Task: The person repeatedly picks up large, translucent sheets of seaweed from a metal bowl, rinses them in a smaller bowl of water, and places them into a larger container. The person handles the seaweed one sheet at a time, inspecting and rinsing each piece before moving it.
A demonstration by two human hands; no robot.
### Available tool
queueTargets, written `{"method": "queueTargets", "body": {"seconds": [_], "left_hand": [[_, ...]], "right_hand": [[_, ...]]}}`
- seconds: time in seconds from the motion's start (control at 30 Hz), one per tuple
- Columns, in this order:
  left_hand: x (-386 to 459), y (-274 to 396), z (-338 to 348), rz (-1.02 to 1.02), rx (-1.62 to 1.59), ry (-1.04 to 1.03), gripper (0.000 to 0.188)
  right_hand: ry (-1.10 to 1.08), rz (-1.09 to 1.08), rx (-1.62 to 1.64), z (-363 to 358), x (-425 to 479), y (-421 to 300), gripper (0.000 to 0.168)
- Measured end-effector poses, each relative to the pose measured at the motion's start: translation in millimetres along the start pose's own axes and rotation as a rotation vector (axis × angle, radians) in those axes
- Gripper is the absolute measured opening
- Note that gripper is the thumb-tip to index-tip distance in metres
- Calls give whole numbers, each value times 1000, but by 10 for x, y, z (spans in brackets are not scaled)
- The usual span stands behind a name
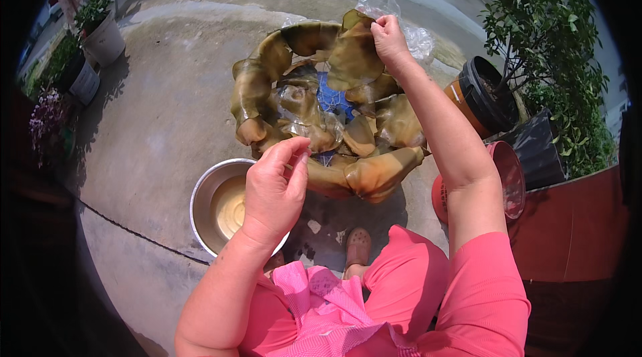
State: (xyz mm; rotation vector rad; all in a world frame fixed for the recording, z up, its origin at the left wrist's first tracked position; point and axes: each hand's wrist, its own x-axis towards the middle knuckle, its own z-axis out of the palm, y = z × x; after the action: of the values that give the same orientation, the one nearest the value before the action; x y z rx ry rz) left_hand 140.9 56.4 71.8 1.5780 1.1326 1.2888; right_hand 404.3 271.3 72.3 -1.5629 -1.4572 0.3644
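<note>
My right hand (pixel 391 41) pinches the edge of a translucent brown-green sheet (pixel 355 56), which looks like kelp or a similar thin material and hangs over the far side of a round rack. Similar sheets (pixel 383 171) drape over the rack's rim and lie within it. Between them shows a blue surface (pixel 333 99) under a net. My left hand (pixel 281 186) is raised in front of the rack's near left side, thumb and forefinger close together; whether something thin is between them I cannot tell. Beneath it stands a metal basin (pixel 199 206) with cloudy tan liquid.
Clear plastic film (pixel 419 41) lies beyond the rack. At the right are a black-and-orange bucket (pixel 471 96) with a leafy shrub (pixel 541 31) and a red bucket (pixel 506 176). Potted plants (pixel 104 41) line the left side. My shoe (pixel 358 246) is on the concrete near the rack.
</note>
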Motion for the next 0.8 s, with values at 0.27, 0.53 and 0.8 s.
{"method": "queueTargets", "body": {"seconds": [0.27, 0.53, 0.8], "left_hand": [[-7, -8, 9, -22, 33, -29, 17], [35, -33, -33, -96, -74, 34, 16], [85, -9, -196, -131, -188, 164, 17]], "right_hand": [[49, 178, 496, 280, 4, 297, 14], [10, 496, -273, 414, -137, 1374, 27], [-824, 130, -366, 890, -774, 752, 45]]}}
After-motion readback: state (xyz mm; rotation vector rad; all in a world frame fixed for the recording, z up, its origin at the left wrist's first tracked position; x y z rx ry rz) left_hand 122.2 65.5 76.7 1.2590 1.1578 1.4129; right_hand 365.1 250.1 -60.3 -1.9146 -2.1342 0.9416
